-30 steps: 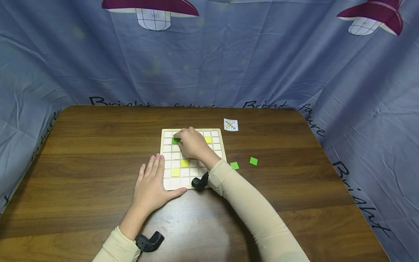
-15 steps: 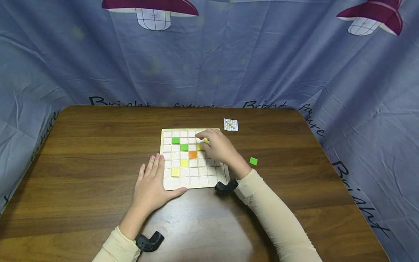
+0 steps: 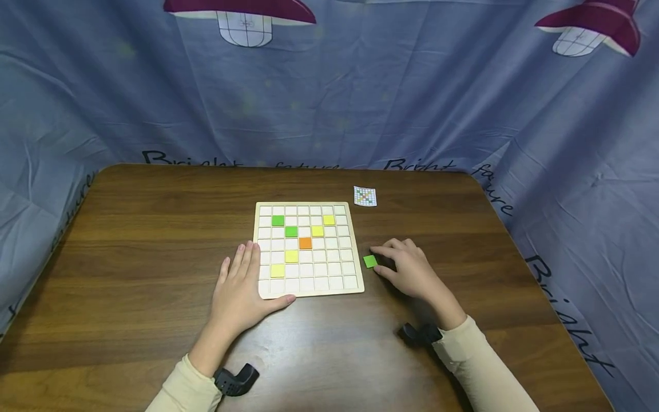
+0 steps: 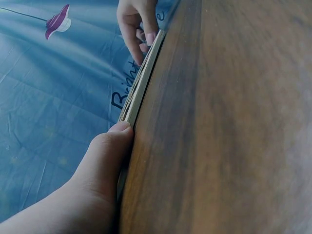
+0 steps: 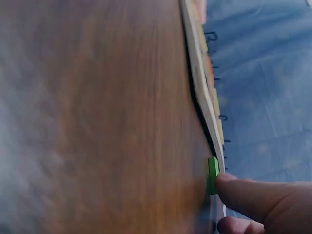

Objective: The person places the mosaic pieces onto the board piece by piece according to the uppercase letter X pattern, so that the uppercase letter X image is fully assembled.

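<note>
A light wooden grid board [image 3: 356, 269] lies on the table, its squares mostly white. Two green tiles, one orange tile [image 3: 305, 243] and several yellow tiles [image 3: 291, 256] sit on it. My left hand [image 3: 238, 292] rests at the board's lower left corner, fingers along the left edge, thumb on the near edge. Right of the board lies a loose green tile [image 3: 370, 261]. My right hand [image 3: 407, 272] is beside it, with thumb and index finger spread around it; the thumb is at its near corner, while a gap shows at the index finger.
A small card [image 3: 365, 196] printed with a coloured grid lies beyond the board's far right corner. The brown wooden table [image 3: 170, 229] reaches back to a blue curtain [image 3: 329, 103]. Each wrist wears a black device.
My right hand has left the green tile in the board's upper left and moved right to the loose green tile. The second loose tile is out of sight where that hand now is. Left hand stays.
</note>
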Demonstrator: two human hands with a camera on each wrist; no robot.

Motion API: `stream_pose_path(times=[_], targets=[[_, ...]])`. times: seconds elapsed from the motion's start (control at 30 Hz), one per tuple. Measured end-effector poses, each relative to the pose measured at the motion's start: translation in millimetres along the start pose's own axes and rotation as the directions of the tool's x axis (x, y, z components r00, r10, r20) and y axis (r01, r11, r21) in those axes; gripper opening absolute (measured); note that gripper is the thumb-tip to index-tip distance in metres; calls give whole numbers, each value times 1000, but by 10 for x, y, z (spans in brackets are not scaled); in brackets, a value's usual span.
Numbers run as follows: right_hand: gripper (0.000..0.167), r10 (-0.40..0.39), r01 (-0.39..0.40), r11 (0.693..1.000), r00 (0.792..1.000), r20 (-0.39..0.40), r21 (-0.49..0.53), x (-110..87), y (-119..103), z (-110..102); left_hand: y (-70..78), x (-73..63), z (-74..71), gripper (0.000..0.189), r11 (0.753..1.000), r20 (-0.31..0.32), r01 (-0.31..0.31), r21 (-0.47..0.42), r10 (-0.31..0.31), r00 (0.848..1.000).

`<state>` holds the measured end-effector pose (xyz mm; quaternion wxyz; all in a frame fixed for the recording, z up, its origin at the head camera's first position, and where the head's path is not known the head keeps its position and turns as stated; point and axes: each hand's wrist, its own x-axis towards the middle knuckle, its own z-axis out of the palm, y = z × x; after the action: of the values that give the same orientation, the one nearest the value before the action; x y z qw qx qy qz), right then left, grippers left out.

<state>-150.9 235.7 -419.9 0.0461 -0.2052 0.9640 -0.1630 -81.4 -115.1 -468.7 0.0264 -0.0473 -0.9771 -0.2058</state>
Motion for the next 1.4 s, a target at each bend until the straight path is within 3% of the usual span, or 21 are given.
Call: stream_pose_path(times=[0.13, 0.27, 0.47, 0.6, 0.83, 1.07, 1.4], targets=[[47, -17, 18, 1000, 996, -89, 12, -58, 73, 108, -1, -1, -16, 136, 1000, -6, 1, 3, -1, 1000], [38, -48, 55, 997, 992, -115, 58, -22, 53, 158, -2, -4, -30, 135, 1000, -11, 0, 4, 0, 1000], [20, 46, -28, 993, 986, -161, 110, 85, -51, 154, -2, -2, -34, 135, 1000, -14, -2, -1, 2, 1000], [12, 105, -65, 982, 970, -220, 180, 186, -184, 180, -1, -1, -30, 134, 1000, -14, -2, 3, 2, 1000], [14, 35, 30, 949, 979, -199, 315, 370, -589, 318, 3, -5, -22, 134, 1000, 5, 2, 0, -2, 1000], [12, -21, 68, 965, 983, -185, 252, 487, -813, 448, 12, 3, -19, 134, 1000, 8, -1, 7, 1, 1000], [18, -56, 94, 976, 980, -191, 195, 480, -846, 486, 16, 2, -18, 133, 1000, 5, 3, 11, -3, 1000]])
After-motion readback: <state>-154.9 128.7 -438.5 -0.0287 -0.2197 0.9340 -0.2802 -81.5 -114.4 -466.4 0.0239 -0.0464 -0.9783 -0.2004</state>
